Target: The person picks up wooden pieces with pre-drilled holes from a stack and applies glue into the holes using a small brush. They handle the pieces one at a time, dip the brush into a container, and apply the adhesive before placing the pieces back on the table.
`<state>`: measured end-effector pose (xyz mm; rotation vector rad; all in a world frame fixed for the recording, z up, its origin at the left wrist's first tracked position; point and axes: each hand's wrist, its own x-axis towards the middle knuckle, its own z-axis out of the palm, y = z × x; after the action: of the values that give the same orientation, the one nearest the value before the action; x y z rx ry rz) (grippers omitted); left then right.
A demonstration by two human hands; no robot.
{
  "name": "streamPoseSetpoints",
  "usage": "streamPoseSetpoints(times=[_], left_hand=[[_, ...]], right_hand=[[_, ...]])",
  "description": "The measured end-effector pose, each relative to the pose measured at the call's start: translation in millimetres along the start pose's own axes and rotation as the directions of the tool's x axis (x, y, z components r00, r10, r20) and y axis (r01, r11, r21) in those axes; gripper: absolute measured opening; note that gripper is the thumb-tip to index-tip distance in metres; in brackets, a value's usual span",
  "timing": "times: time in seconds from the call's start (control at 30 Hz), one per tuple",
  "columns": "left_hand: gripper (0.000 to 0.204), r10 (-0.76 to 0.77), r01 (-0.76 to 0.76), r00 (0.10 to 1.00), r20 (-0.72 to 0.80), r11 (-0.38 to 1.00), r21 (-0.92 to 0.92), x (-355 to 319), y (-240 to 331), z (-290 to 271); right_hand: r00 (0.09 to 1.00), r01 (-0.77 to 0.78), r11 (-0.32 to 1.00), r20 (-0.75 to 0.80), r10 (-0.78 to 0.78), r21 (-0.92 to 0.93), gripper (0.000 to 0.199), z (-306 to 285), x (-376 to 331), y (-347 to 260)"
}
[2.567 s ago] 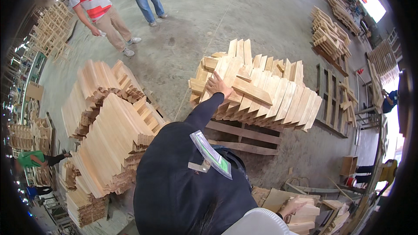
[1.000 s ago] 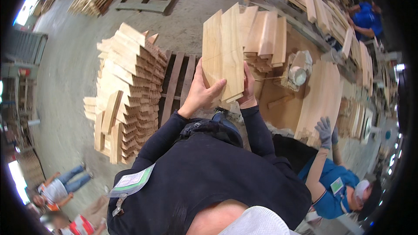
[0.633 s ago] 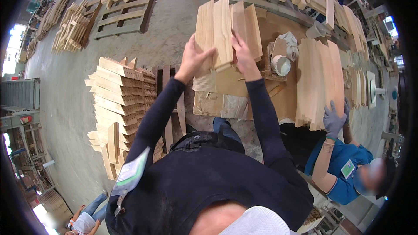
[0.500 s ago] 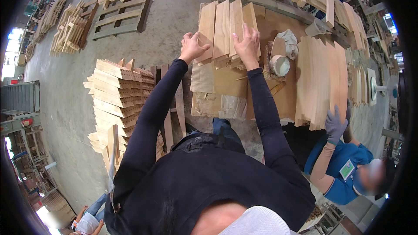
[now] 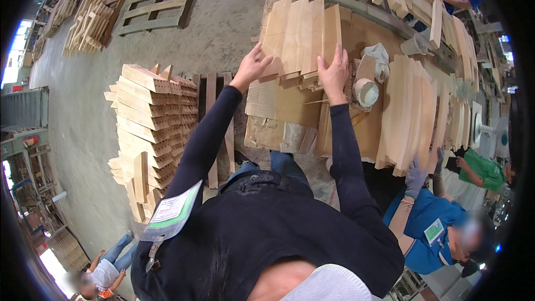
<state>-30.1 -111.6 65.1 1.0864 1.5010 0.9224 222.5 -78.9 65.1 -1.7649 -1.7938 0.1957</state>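
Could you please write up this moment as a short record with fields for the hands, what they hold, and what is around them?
left hand: pressed against the left side of a bundle of boards
right hand: pressed against the right side of the same bundle
bundle: pale wooden boards standing on edge, side by side, on the workbench
bowl: white, just right of the right hand
stack on floor: short boards piled on a pallet, to the person's left
co-worker: gloved hand on a second row of boards further right

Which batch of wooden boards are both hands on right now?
The fanned boards at the top of the table, between the left hand and right hand. The floor stack and right-side boards go untouched.
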Motion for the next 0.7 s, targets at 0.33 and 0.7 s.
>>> streamPoseSetpoints(times=[0.33, 0.7], left_hand=[[0.035, -0.258, 0.250, 0.909, -0.327, 0.966, -0.066, -243.3, -178.6, -83.9], [0.045, -0.114, 0.524, 0.161, -0.980, 0.851, -0.013, -474.9, -257.1, -204.7]], right_hand=[[0.902, 0.216, 0.885, 0.263, -0.343, 0.413, 0.061, -28.9, -190.9, -105.4], [0.579, 0.167, 0.765, 0.566, -0.587, 0.622, 0.047, -12.2, -241.9, -189.2]])
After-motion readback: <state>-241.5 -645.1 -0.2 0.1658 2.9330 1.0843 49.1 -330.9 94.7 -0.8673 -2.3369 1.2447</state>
